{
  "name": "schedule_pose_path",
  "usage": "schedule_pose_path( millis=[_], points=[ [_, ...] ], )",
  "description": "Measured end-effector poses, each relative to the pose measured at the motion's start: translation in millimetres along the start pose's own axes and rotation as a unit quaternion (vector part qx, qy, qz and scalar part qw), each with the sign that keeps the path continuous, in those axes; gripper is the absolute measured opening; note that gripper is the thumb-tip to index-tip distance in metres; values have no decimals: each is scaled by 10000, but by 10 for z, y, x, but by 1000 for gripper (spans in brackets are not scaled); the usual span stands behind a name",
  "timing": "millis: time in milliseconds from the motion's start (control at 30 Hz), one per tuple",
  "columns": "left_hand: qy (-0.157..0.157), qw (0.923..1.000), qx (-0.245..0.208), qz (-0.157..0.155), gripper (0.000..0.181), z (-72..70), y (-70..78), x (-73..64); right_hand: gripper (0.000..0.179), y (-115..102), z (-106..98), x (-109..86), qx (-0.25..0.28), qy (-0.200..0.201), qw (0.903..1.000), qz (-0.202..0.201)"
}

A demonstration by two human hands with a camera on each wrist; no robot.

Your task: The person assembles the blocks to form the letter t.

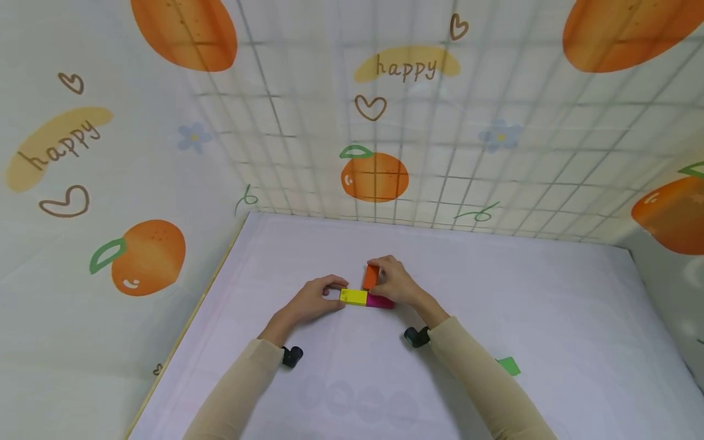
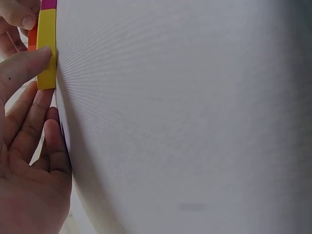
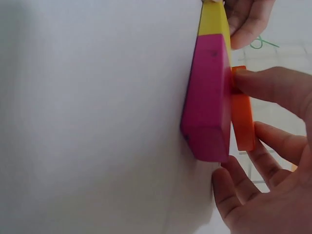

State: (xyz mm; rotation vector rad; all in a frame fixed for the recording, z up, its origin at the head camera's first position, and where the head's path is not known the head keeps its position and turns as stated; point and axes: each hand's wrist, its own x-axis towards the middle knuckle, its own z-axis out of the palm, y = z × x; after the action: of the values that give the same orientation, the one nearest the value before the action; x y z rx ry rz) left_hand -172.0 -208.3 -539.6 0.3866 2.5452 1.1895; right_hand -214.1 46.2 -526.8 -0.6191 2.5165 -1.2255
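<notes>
A yellow block (image 1: 354, 297) and a magenta block (image 1: 381, 302) lie end to end on the white table. My left hand (image 1: 316, 298) grips the yellow block at its left end, thumb on the near side and fingers behind, as the left wrist view shows. My right hand (image 1: 400, 282) pinches an orange block (image 1: 371, 277) between thumb and fingertips. That orange piece sits just behind the place where the other two meet, its length pointing away from me. In the right wrist view the magenta block (image 3: 208, 97) stands in front of it and hides part of it.
A green piece (image 1: 509, 366) lies on the table (image 1: 577, 318) to the right, partly covered by the right sleeve (image 1: 484, 379). Behind the table hangs a patterned cloth (image 1: 308, 177) with oranges and lettering. Black wrist cameras sit at both cuffs.
</notes>
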Motion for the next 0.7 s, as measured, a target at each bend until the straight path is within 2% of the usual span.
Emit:
schedule_pose_path(
  millis=[333, 700],
  points=[
    [19, 10000, 33, 63, 42, 28, -27, 13, 65, 33, -17, 17, 110, -178, 9997, 112],
    [37, 9998, 23, 172, 42, 23, -36, 15, 64, 39, -60, 45, 75, -437, 9990, 37]
  ],
)
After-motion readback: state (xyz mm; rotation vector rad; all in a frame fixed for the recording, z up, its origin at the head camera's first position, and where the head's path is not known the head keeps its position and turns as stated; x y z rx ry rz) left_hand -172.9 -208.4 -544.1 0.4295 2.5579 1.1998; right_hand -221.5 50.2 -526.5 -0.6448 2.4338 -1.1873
